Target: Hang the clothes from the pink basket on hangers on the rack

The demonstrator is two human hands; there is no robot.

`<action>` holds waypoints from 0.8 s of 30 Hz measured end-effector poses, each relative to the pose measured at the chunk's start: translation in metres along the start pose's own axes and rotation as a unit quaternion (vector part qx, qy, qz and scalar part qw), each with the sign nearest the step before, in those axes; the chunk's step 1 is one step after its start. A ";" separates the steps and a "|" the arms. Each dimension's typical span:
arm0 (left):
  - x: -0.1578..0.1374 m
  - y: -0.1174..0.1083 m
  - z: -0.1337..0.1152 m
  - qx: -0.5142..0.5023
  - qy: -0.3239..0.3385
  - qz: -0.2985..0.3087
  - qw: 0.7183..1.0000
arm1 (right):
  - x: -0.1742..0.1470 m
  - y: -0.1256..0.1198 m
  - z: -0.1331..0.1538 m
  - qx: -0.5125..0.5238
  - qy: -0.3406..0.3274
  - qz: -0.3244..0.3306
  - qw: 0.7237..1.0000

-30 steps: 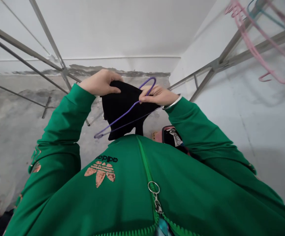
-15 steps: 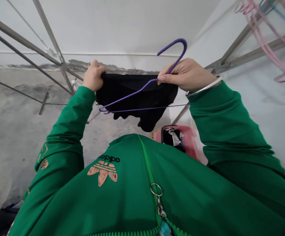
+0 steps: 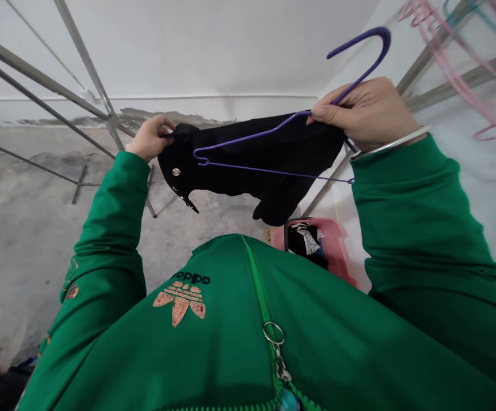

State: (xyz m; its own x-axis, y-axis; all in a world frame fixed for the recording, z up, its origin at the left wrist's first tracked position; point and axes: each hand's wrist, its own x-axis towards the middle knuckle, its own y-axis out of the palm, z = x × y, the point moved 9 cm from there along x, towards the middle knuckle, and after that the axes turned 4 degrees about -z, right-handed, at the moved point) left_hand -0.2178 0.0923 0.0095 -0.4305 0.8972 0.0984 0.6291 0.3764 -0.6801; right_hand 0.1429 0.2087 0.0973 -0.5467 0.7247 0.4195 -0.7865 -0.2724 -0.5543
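Note:
A black garment (image 3: 239, 151) is stretched between my two hands; its kind does not show, though a metal eyelet and shiny bits mark its left end. My left hand (image 3: 151, 137) pinches the garment's upper left corner. At the upper right, my right hand (image 3: 370, 111) is closed around the neck of a purple clothes hanger (image 3: 256, 137) and also grips the garment's right end. The hanger's hook points up above that hand. Its shoulder and lower bar cross in front of the black cloth, and its right end is partly hidden by my wrist.
Metal rack bars (image 3: 87, 63) stand on the left, with another metal frame at right. Pink hangers (image 3: 453, 68) hang at the upper right beside blue ones. A pink basket (image 3: 337, 251) with clothes sits on the floor below. Red and dark items lie at the lower left.
My right hand has moved right and up with the hanger and the garment's end. My left hand has shifted slightly left, so the cloth is spread wider and its eyelet end shows.

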 end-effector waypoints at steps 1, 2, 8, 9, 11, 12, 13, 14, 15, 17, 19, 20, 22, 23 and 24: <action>-0.002 0.005 -0.002 -0.019 -0.004 0.005 1.000 | 0.000 0.000 -0.003 0.012 0.001 -0.007 1.000; -0.005 0.009 -0.005 -0.033 -0.007 0.007 0.999 | -0.001 0.002 -0.006 0.023 0.001 -0.011 1.000; -0.019 0.025 -0.033 -0.027 0.012 -0.013 0.999 | -0.011 0.024 -0.017 0.057 -0.001 -0.005 0.998; -0.022 0.025 -0.042 -0.005 0.031 -0.024 0.999 | -0.014 0.029 -0.018 0.059 -0.003 -0.008 0.998; -0.028 0.025 -0.062 0.058 0.069 -0.051 0.995 | -0.019 0.038 -0.020 0.054 -0.005 -0.029 0.998; -0.032 0.026 -0.072 0.093 0.081 -0.060 0.991 | -0.021 0.041 -0.021 0.049 -0.007 -0.046 0.998; -0.037 0.030 -0.080 0.126 0.088 -0.062 0.986 | -0.024 0.045 -0.021 0.045 -0.008 -0.063 0.997; -0.042 0.036 -0.087 0.158 0.088 -0.057 0.982 | -0.027 0.049 -0.022 0.043 -0.011 -0.077 0.996; -0.047 0.043 -0.092 0.188 0.085 -0.048 0.977 | -0.030 0.054 -0.022 0.045 -0.013 -0.086 0.995; -0.058 0.059 -0.102 0.249 0.082 -0.035 0.964 | -0.035 0.064 -0.021 0.058 -0.019 -0.092 0.994; -0.066 0.070 -0.112 0.307 0.102 -0.053 0.945 | -0.041 0.069 -0.020 0.077 -0.021 -0.094 0.992; -0.070 0.073 -0.117 0.330 0.122 -0.073 0.933 | -0.044 0.070 -0.020 0.087 -0.020 -0.099 0.991; -0.072 0.080 -0.125 0.354 0.174 -0.108 0.913 | -0.048 0.068 -0.022 0.102 -0.018 -0.109 0.989; -0.071 0.084 -0.127 0.358 0.197 -0.111 0.906 | -0.050 0.066 -0.023 0.108 -0.019 -0.111 0.988; -0.068 0.090 -0.126 0.360 0.214 -0.099 0.903 | -0.051 0.064 -0.023 0.110 -0.022 -0.110 0.988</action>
State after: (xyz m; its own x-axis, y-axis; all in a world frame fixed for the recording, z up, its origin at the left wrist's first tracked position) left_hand -0.0502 0.0941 0.0335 -0.1021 0.8935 0.4374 -0.0827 0.4305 -0.8988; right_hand 0.1270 0.1691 0.0235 -0.3629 0.7555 0.5455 -0.9287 -0.2457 -0.2777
